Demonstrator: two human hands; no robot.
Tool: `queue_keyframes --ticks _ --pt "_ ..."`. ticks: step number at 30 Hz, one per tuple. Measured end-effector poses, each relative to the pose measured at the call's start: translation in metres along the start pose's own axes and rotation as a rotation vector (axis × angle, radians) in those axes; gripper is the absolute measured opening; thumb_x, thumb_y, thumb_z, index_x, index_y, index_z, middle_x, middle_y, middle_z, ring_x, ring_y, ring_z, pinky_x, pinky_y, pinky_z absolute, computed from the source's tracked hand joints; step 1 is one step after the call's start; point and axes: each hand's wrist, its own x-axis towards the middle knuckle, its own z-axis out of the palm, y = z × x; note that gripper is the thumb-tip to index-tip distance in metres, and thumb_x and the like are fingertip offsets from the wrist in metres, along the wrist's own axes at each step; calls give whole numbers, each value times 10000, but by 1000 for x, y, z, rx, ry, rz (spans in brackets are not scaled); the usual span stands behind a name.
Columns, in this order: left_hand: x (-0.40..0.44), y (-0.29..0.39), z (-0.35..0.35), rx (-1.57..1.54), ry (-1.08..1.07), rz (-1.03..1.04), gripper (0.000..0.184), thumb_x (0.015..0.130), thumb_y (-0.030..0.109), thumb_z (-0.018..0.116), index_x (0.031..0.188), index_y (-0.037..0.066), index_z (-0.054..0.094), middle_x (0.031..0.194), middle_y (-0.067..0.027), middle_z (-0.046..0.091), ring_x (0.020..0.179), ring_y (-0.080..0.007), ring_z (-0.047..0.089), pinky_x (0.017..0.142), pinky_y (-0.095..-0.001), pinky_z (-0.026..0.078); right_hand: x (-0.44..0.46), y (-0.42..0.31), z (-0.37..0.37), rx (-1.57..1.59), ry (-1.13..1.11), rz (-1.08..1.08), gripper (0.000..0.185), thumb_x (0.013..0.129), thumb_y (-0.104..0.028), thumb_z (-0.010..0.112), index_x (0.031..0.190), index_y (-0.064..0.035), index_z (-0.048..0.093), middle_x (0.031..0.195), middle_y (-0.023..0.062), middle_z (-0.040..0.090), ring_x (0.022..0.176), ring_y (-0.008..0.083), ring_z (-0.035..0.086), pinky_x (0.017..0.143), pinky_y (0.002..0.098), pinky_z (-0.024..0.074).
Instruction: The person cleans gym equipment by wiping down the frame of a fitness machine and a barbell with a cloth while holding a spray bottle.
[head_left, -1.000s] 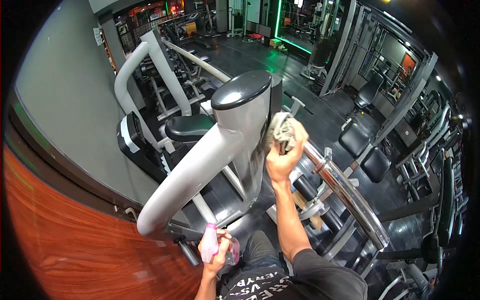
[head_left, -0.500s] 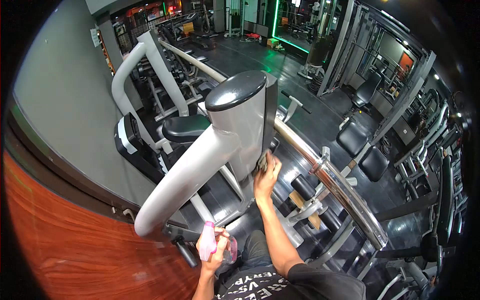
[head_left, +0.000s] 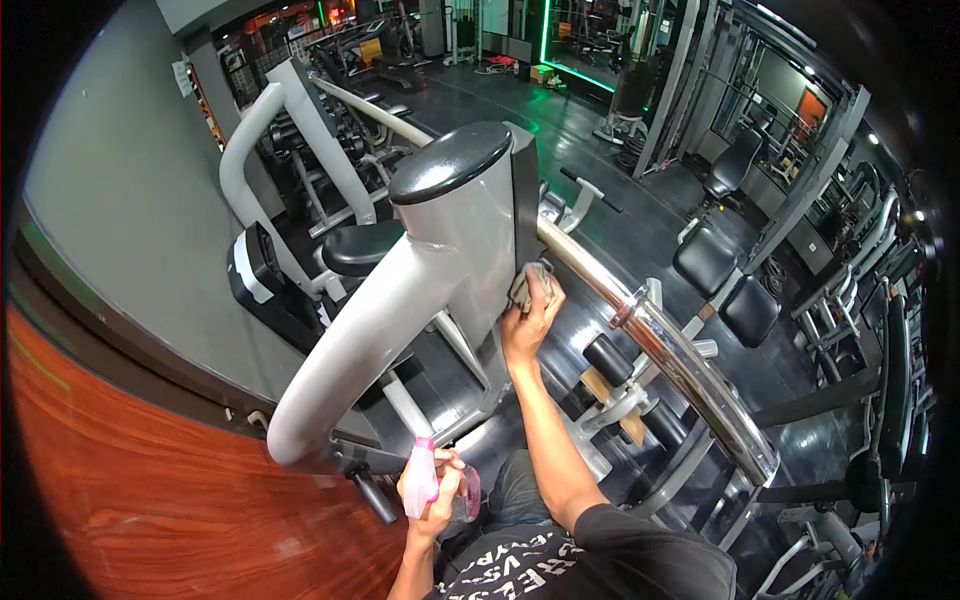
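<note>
Head cam: right hand [head_left: 530, 325] has its fingers curled round a crumpled grayish rag [head_left: 532, 288], which looks to be touching the gray machine post [head_left: 465, 225] on its 4 o'clock side. Left hand [head_left: 432, 505], just past 6 o'clock, is gripping a pink-topped spray bottle [head_left: 421, 475]. Shiny chrome bar [head_left: 695, 385] sits around 4.

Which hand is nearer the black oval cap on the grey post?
Right. The right hand is below the cap, holding a cloth at the post; the left hand is much farther down, holding a pink-topped spray bottle.
</note>
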Motion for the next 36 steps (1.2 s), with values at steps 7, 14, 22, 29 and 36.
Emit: queue_keyframes --ticks 7,14,22,29,36 --pt "-10 -4 -5 16 18 2 269 935 82 561 1176 36 450 969 -121 561 616 -159 565 561 -284 483 -134 77 -36 -140 -409 731 456 858 -43 620 1306 -91 549 1251 194 551 1190 359 531 1005 403 420" --pt "-13 3 -7 60 36 -49 279 928 82 567 1176 32 449 957 -127 559 616 -155 565 592 -289 479 -29 -19 -17 94 10 100 521 836 -33 635 1343 -77 522 1350 228 441 1248 390 445 1039 444 369" --pt "-15 4 -7 -25 169 0 236 871 7 618 1090 -18 534 884 -132 624 592 -141 590 530 -271 486 -149 35 -9 -36 -154 428 586 787 52 605 1335 -149 551 1278 205 474 1185 401 499 996 443 412" --pt "-18 0 -7 73 49 -43 263 934 80 564 1170 25 459 948 -127 562 623 -153 559 577 -285 473 -90 10 -11 112 30 591 444 828 2 669 1262 -32 581 1215 167 608 1145 313 582 981 384 438" --pt "-17 3 -3 -26 144 -53 231 879 21 615 1088 -30 529 905 -142 613 596 -136 585 534 -264 483 -54 10 -16 -16 -69 178 523 734 117 585 1221 -71 608 1238 168 572 1170 354 544 994 417 429"
